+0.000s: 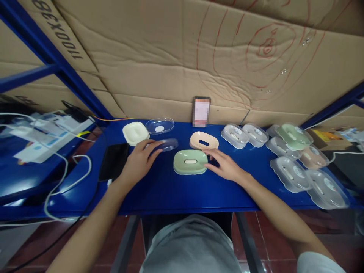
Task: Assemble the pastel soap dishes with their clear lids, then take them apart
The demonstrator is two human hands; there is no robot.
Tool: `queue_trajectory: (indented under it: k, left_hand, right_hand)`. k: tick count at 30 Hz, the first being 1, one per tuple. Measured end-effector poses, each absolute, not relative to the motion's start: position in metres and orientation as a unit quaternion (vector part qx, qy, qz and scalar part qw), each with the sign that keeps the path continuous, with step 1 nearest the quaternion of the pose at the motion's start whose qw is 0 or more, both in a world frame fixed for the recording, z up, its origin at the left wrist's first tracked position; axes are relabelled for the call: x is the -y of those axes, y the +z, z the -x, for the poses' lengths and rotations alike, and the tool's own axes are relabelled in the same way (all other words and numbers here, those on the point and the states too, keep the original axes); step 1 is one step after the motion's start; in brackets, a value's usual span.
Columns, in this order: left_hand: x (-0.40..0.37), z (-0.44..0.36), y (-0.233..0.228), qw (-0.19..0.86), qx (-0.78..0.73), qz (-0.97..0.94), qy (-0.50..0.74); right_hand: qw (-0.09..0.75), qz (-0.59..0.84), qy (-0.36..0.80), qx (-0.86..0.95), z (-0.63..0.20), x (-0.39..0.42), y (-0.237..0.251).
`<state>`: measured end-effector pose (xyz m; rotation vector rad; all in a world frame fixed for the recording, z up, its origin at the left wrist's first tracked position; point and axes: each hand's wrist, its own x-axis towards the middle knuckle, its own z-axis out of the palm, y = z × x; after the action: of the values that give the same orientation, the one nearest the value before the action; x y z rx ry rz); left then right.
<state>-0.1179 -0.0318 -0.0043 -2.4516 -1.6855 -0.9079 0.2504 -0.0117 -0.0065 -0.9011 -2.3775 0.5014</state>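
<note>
Lying flat, green soap dish [190, 162], long axis left-right

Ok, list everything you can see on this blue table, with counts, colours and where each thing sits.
green soap dish: 1, table centre.
peach soap dish: 1, behind the green one.
cream soap dish: 1, back left.
clear lids: 2, back left.
clear soap boxes: a cluster, two with green or peach insets, right.
phone: 1, against the cardboard.
black tablet: 1, left edge.
left hand: on the nearer clear lid.
right hand: beside the green dish.
</note>
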Motion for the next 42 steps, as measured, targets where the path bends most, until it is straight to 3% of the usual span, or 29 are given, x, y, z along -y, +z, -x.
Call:
queue_trajectory:
  k: [7, 19, 35, 42]
  left_hand:
    - [0.051, 0.06, -0.006, -0.052, 0.461, 0.831, -0.308]
    - [0.065, 0.046, -0.006, 0.035, 0.399, 0.879, -0.26]
    - [0.074, 0.048, -0.019, 0.139, 0.378, 0.886, -0.231]
    - [0.076, 0.053, -0.027, 0.132, 0.368, 0.891, -0.229]
  right_hand:
    - [0.288, 0.337, 0.245, 0.862, -0.241, 0.013, -0.019]
    - [0.243, 0.257, 0.099, 0.93, -0.249, 0.011, -0.02]
    - [0.228, 0.256, 0.054, 0.938, -0.247, 0.013, -0.024]
    - [0.226, 0.245, 0.056, 0.941, -0.244, 0.014, -0.024]
